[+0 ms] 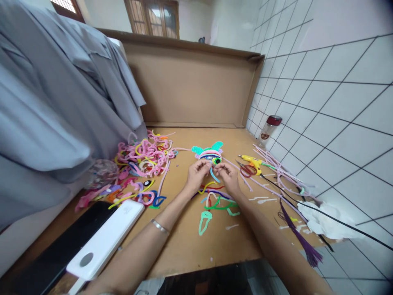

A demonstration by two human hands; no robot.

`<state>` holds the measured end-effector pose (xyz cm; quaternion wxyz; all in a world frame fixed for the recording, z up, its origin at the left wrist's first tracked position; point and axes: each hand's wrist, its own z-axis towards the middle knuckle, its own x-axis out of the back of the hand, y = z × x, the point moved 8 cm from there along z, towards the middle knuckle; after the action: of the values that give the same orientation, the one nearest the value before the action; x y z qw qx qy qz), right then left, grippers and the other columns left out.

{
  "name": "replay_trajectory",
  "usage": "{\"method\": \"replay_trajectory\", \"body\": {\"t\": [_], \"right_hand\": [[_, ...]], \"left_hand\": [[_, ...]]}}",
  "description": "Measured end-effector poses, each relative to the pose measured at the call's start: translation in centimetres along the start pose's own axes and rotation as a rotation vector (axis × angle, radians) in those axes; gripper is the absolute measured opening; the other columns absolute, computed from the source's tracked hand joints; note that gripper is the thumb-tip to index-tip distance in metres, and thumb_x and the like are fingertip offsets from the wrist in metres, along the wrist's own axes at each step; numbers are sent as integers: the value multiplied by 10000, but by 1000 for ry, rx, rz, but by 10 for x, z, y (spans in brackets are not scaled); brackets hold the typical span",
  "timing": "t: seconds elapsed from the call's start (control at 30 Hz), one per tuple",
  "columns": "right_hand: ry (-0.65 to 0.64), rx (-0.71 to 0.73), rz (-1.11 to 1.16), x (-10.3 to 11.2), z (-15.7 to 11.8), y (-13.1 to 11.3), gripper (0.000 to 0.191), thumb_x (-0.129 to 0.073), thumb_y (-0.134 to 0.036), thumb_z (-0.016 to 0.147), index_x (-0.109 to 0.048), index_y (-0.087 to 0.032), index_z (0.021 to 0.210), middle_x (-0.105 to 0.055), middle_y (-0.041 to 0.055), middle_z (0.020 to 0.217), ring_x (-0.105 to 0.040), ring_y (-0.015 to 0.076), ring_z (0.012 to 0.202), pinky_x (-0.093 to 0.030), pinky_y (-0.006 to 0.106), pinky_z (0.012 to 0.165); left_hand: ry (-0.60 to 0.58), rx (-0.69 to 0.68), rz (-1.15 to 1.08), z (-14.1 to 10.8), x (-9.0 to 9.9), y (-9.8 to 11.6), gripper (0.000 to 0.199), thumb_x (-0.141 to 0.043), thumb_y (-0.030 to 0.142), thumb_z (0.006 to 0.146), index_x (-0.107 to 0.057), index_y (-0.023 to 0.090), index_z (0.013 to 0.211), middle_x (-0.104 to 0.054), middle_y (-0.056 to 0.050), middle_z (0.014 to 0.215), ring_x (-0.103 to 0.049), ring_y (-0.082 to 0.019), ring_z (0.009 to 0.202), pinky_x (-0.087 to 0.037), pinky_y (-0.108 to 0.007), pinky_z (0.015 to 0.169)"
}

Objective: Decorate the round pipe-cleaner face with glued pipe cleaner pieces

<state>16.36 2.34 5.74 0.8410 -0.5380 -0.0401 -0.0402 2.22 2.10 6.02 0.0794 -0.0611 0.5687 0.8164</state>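
Observation:
My left hand [199, 173] and my right hand [226, 175] meet over the middle of the cardboard-covered table, fingers pinched. Between them is a blue pipe cleaner [214, 176] that hangs down in a curve; the fingertips of both hands close at its upper end. Just beyond the fingertips lies a colourful pipe-cleaner figure [210, 152] with teal ear-like pieces, pink and blue bands and a green-ringed eye. Red, yellow, purple and green pipe cleaners [219, 204] lie below the hands, with a mint-green loop [205, 223] nearer the front edge.
A pink pipe-cleaner pile [147, 157] is at the left, behind a white power bank [106, 237] and a black device [70, 246]. At the right are a yellow glue gun [250, 159], red-handled scissors [248, 170], a jar [268, 130], a cable and white tissue [325, 221].

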Motion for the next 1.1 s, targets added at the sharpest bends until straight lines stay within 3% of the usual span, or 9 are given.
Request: {"method": "replay_trajectory", "body": {"t": [0.13, 0.27, 0.5, 0.87, 1.1], "right_hand": [[-45, 23, -29, -18, 4, -4, 259, -477, -371, 858, -658, -187, 878, -707, 55, 830, -646, 171, 747, -517, 282, 696], [-92, 153, -302, -33, -5, -8, 254, -486, -372, 884, -671, -198, 882, -717, 58, 873, -648, 189, 817, -507, 298, 773], [-129, 198, -579, -34, -15, -3, 318, -412, -358, 933, -687, -201, 910, -732, 80, 896, -659, 198, 826, -488, 284, 776], [-178, 163, -599, -28, -18, -5, 345, -402, -379, 927, -688, -192, 883, -703, 58, 760, -602, 169, 630, -440, 255, 634], [-191, 131, -543, -29, -18, -3, 321, -418, -391, 910, -671, -201, 859, -682, 37, 748, -577, 153, 639, -424, 241, 644]], "left_hand": [[92, 19, -34, -4, 15, -13, 379, -675, 531, 729, -592, 165, 783, -534, 38, 594, -457, -82, 517, -398, -225, 539], [143, 31, -22, -4, 29, -19, 364, -657, 521, 750, -562, 170, 775, -558, 28, 619, -487, -81, 531, -424, -218, 549], [105, 74, 6, -7, 25, -20, 321, -621, 490, 776, -541, 180, 759, -554, 28, 613, -482, -85, 526, -427, -218, 541], [57, -17, 161, -16, 24, -11, 307, -603, 479, 811, -581, 173, 805, -539, 22, 642, -483, -100, 581, -408, -212, 554], [89, 4, 133, -15, 25, -12, 323, -637, 489, 780, -587, 172, 749, -536, 30, 600, -471, -87, 536, -395, -209, 527]]}}
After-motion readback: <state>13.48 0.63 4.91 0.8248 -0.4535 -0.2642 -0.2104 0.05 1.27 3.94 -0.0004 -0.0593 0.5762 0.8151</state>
